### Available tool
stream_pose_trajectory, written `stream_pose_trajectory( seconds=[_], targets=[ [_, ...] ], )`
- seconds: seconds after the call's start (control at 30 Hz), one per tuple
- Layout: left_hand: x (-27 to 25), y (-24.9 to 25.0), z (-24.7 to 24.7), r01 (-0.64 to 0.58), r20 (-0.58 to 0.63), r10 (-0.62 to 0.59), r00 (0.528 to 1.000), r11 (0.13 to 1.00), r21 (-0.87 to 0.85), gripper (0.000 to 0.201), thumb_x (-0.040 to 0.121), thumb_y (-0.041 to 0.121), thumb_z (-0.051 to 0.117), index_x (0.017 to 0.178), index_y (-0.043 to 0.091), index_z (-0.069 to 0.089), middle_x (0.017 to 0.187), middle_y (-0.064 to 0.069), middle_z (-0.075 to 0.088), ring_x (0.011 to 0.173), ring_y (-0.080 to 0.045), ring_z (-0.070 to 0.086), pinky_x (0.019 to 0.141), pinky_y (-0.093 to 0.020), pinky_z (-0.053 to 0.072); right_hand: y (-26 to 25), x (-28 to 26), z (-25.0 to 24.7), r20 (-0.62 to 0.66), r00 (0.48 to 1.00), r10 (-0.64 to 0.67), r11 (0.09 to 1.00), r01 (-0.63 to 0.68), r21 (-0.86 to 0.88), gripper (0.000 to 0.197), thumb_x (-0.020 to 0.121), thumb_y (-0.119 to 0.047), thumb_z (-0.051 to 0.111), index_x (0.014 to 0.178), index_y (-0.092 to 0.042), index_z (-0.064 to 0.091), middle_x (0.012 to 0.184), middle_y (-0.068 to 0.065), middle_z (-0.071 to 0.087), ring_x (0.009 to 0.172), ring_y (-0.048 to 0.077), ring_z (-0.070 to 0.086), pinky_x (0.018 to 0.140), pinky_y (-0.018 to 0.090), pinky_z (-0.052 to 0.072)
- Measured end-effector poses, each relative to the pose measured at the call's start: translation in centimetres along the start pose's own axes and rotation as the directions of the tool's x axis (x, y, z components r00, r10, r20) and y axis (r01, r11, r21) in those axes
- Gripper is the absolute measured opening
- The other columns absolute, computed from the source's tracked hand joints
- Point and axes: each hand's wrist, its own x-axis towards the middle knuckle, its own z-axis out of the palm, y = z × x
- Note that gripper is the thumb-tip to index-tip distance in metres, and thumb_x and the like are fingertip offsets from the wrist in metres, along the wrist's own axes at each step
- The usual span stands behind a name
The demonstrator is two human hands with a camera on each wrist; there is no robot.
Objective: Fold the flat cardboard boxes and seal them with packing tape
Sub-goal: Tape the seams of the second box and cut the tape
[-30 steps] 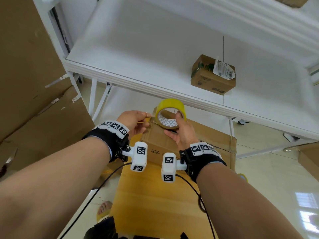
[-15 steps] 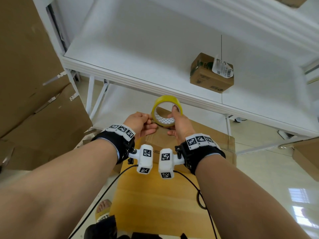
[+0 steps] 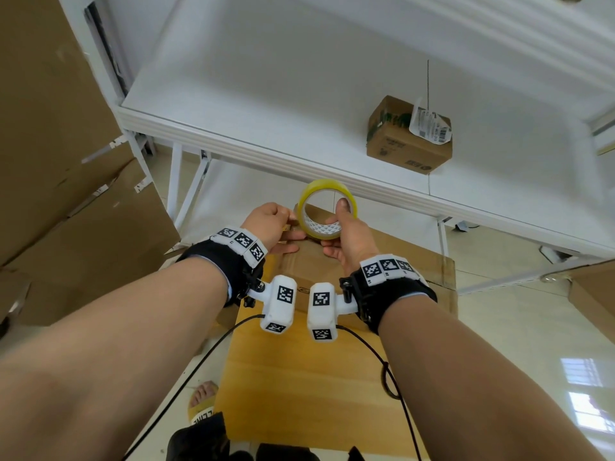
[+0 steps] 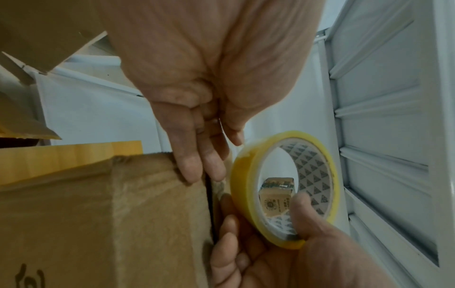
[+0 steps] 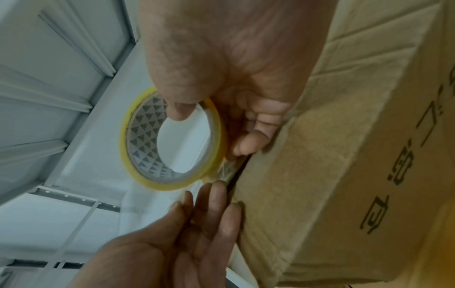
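A brown cardboard box (image 3: 311,264) lies on a wooden board, its far end under both hands. My right hand (image 3: 349,237) grips a yellow tape roll (image 3: 327,185) upright at that end, thumb inside the patterned core (image 5: 141,136) and fingers behind it. A short clear strip of tape runs from the roll (image 4: 242,187) down to the box's end seam. My left hand (image 3: 273,221) is just left of the roll, its straight fingers (image 4: 194,169) pressing on the box's (image 4: 98,214) far edge. Seen from the right wrist, the left fingers (image 5: 209,210) lie along the end face of the box (image 5: 344,155).
A small sealed box with a label (image 3: 409,138) sits on the white table (image 3: 266,151) beyond. Large flat cardboard sheets (image 3: 50,128) lean at the left, more cardboard (image 3: 595,294) lies at the right. The wooden board (image 3: 299,377) extends toward me, crossed by black cables.
My left hand, which pinched the tape end out to the left, has come in beside the roll and now presses on the box's far edge. The roll has risen slightly.
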Motion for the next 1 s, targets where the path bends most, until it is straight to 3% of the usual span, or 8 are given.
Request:
stream_pose_trajectory(
  seconds=[0.13, 0.33, 0.43, 0.53, 0.67, 0.73, 0.83, 1.0],
  targets=[
    [-0.1, 0.5, 0.4, 0.005, -0.014, -0.005, 1.000, 1.000, 0.014, 0.022, 0.104, 0.019, 0.035, 0.092, 0.009, 0.051, 0.099, -0.013, 0.063, 0.075, -0.023, 0.067, 0.067, -0.039, 0.060, 0.0, -0.4, 0.5, 0.005, 1.000, -0.024, 0.996, 0.023, 0.087, 0.051, 0.096, -0.058, 0.049, 0.102, -0.008, 0.060, 0.084, 0.016, 0.067, 0.058, 0.021, 0.064, 0.052, 0.030, 0.054],
    [-0.4, 0.8, -0.1, 0.020, 0.018, -0.021, 1.000, 0.999, 0.035, 0.022, 0.104, 0.018, 0.037, 0.094, 0.007, 0.054, 0.091, -0.011, 0.063, 0.075, -0.022, 0.066, 0.073, -0.042, 0.059, 1.0, -0.6, 0.9, 0.091, 0.996, 0.020, 0.972, -0.041, 0.231, 0.051, 0.098, -0.055, 0.049, 0.111, -0.007, 0.054, 0.113, 0.022, 0.068, 0.084, 0.030, 0.072, 0.063, 0.033, 0.060],
    [-0.3, 0.7, -1.1, -0.005, 0.005, 0.005, 1.000, 0.999, 0.048, 0.024, 0.103, 0.016, 0.042, 0.093, 0.005, 0.060, 0.091, -0.011, 0.067, 0.077, -0.018, 0.065, 0.073, -0.040, 0.059, 1.5, -0.6, 0.8, 0.111, 0.994, 0.008, 0.952, -0.041, 0.302, 0.052, 0.094, -0.042, 0.063, 0.129, -0.005, 0.052, 0.123, 0.020, 0.065, 0.093, 0.030, 0.071, 0.064, 0.031, 0.059],
    [-0.2, 0.6, -2.0, -0.012, -0.062, 0.015, 0.998, 0.999, 0.039, 0.021, 0.100, 0.011, 0.047, 0.094, 0.000, 0.065, 0.084, -0.011, 0.068, 0.074, -0.017, 0.065, 0.072, -0.038, 0.060, 1.5, -0.5, 0.6, 0.136, 0.990, -0.048, 0.944, 0.000, 0.330, 0.049, 0.090, -0.025, 0.072, 0.132, -0.008, 0.055, 0.127, 0.014, 0.065, 0.110, 0.028, 0.066, 0.069, 0.029, 0.058],
    [-0.2, 0.3, -2.5, 0.072, -0.106, -0.080, 0.991, 0.995, -0.075, 0.016, 0.094, 0.003, 0.051, 0.088, -0.003, 0.065, 0.081, -0.013, 0.067, 0.071, -0.019, 0.064, 0.075, -0.037, 0.059, 1.6, -0.4, 0.5, 0.156, 0.986, -0.059, 0.923, -0.006, 0.384, 0.035, 0.094, -0.010, 0.062, 0.129, -0.008, 0.056, 0.117, 0.010, 0.067, 0.100, 0.021, 0.065, 0.068, 0.027, 0.057],
    [-0.2, -0.1, -2.5, 0.074, -0.085, -0.082, 0.993, 0.992, -0.100, 0.015, 0.092, 0.005, 0.054, 0.091, -0.005, 0.066, 0.085, -0.015, 0.069, 0.072, -0.019, 0.067, 0.076, -0.038, 0.059, 1.8, -0.3, 0.2, 0.163, 0.985, -0.053, 0.902, -0.023, 0.430, 0.031, 0.098, -0.009, 0.057, 0.128, -0.010, 0.054, 0.115, 0.011, 0.066, 0.099, 0.022, 0.065, 0.066, 0.027, 0.058],
    [-0.1, -0.5, -2.4, 0.077, -0.064, -0.086, 0.994, 0.988, -0.136, 0.014, 0.091, 0.008, 0.058, 0.086, -0.001, 0.067, 0.080, -0.013, 0.071, 0.066, -0.018, 0.068, 0.070, -0.033, 0.060, 2.3, -0.3, 0.0, 0.159, 0.987, -0.040, 0.876, -0.042, 0.481, 0.036, 0.100, -0.014, 0.054, 0.135, -0.011, 0.051, 0.126, 0.014, 0.064, 0.105, 0.025, 0.065, 0.067, 0.028, 0.060],
    [-0.1, -0.5, -2.3, 0.092, -0.043, -0.097, 0.994, 0.990, -0.103, 0.010, 0.085, 0.008, 0.069, 0.089, -0.001, 0.069, 0.079, -0.011, 0.071, 0.071, -0.017, 0.068, 0.076, -0.031, 0.059, 2.7, -0.5, -0.1, 0.138, 0.990, -0.029, 0.849, -0.049, 0.526, 0.045, 0.098, -0.020, 0.058, 0.140, -0.008, 0.048, 0.130, 0.017, 0.063, 0.111, 0.030, 0.065, 0.069, 0.031, 0.061]
  ],
)
